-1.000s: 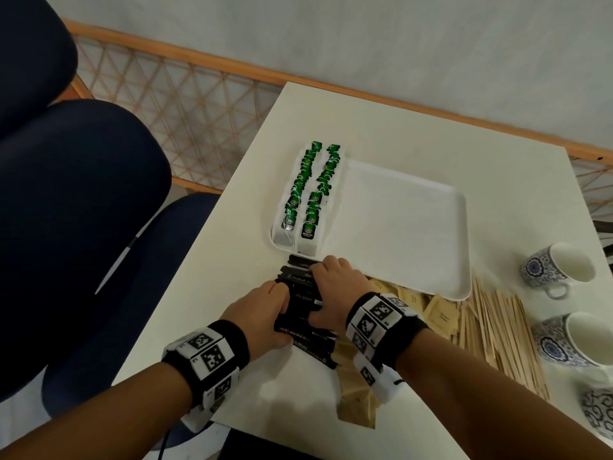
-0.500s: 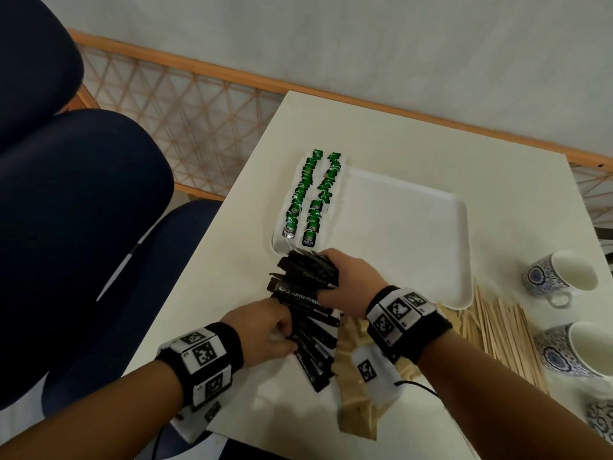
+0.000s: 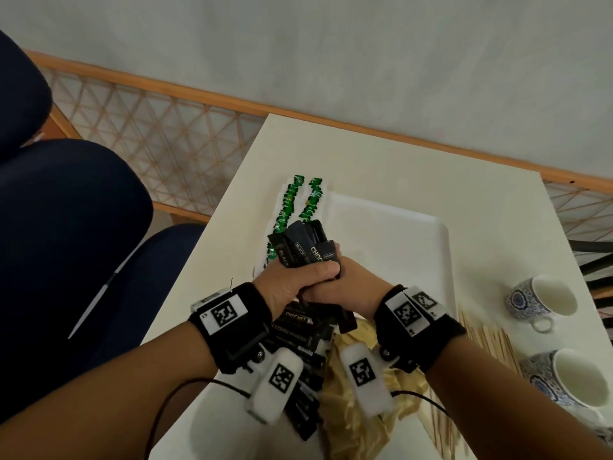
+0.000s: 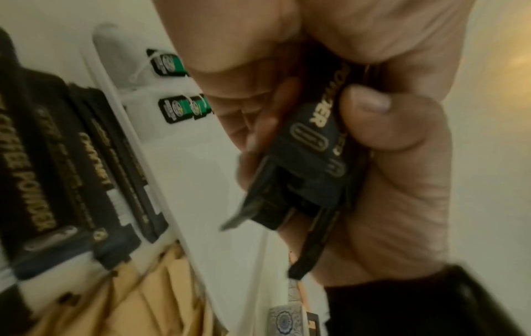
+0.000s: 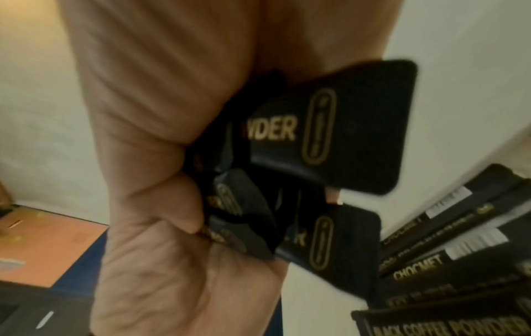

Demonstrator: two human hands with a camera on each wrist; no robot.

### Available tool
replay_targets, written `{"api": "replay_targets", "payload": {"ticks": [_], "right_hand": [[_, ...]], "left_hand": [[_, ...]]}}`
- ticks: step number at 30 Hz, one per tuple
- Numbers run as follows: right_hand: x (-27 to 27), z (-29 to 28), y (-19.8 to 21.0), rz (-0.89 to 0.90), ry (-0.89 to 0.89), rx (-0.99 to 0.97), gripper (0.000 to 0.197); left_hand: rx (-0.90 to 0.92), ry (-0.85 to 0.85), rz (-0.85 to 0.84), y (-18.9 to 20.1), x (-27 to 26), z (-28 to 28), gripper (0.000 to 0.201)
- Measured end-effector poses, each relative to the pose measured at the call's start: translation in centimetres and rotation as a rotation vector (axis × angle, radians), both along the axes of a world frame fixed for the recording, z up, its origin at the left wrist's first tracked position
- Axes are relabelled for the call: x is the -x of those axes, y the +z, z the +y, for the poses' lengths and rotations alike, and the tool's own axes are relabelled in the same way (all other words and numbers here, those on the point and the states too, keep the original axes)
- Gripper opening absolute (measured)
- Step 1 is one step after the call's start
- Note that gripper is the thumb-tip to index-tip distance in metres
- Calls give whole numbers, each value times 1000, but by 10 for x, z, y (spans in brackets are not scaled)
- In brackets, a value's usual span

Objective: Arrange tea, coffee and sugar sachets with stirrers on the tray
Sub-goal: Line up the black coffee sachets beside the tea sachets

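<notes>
Both hands clasp one upright bundle of black coffee sachets (image 3: 303, 249) just above the near left corner of the white tray (image 3: 391, 234). My left hand (image 3: 292, 280) wraps it from the left, my right hand (image 3: 345, 283) from the right. Their lower ends (image 4: 304, 172) stick out under the fists, also in the right wrist view (image 5: 330, 127). Two rows of green tea sachets (image 3: 300, 207) lie along the tray's left edge. More black coffee sachets (image 3: 298, 330) and brown sugar sachets (image 3: 358, 413) lie on the table under my wrists. Wooden stirrers (image 3: 487, 343) lie to the right.
Two blue-patterned cups (image 3: 544, 298) (image 3: 567, 376) stand at the table's right edge. A dark blue chair (image 3: 66, 227) stands left of the table. A lattice railing (image 3: 159, 134) and a wall run behind. The tray's middle and right part hold nothing.
Both hands rose from the pile on the table and came together, lifting a bundle of black coffee sachets upright toward the tray's near left corner.
</notes>
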State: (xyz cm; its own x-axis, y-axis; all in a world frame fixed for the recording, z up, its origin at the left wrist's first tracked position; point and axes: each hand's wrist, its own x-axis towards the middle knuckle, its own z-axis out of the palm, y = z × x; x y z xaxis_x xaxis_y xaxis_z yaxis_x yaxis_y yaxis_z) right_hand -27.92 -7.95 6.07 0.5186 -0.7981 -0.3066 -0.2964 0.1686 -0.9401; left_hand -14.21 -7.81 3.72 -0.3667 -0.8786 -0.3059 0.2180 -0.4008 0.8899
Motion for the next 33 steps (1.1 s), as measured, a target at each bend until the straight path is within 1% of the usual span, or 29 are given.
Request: {"api": "replay_targets", "payload": {"ticks": [2, 4, 6, 8, 11, 12, 14, 16, 22, 25, 28, 31, 33], "right_hand": [[1, -5, -1, -23, 46, -42, 23], [5, -12, -5, -10, 92, -100, 21], [13, -20, -10, 53, 89, -142, 14], [22, -26, -15, 72, 47, -189, 9], [33, -35, -23, -7, -100, -275, 25], [35, -38, -24, -28, -169, -274, 26], [40, -43, -26, -70, -309, -256, 20], [46, -47, -28, -108, -402, -228, 14], [52, -56, -35, -72, -452, -144, 13], [56, -62, -39, 7, -427, -91, 13], [66, -72, -44, 179, -356, 16, 18], [82, -95, -50, 330, -429, 122, 17], [93, -116, -54, 461, -474, 180, 14]], "left_hand": [[-65, -20, 52, -1, 4, -6, 42], [-104, -8, 78, -2, 6, -11, 27], [-159, 67, 107, -1, 8, -20, 7], [-207, 169, 134, -2, 10, -31, 11], [-230, 280, 154, -5, 9, -48, 14], [-247, 308, 153, -6, 8, -54, 16], [-257, 339, 113, -10, 6, -62, 12], [-254, 356, 84, -13, 5, -68, 8], [-245, 381, 26, -18, 9, -75, 5], [-258, 378, 8, -21, 11, -76, 5], [-285, 371, -1, -22, 11, -79, 4], [-344, 343, 39, -21, 7, -88, 8], [-375, 338, 45, -20, 4, -96, 10]]}}
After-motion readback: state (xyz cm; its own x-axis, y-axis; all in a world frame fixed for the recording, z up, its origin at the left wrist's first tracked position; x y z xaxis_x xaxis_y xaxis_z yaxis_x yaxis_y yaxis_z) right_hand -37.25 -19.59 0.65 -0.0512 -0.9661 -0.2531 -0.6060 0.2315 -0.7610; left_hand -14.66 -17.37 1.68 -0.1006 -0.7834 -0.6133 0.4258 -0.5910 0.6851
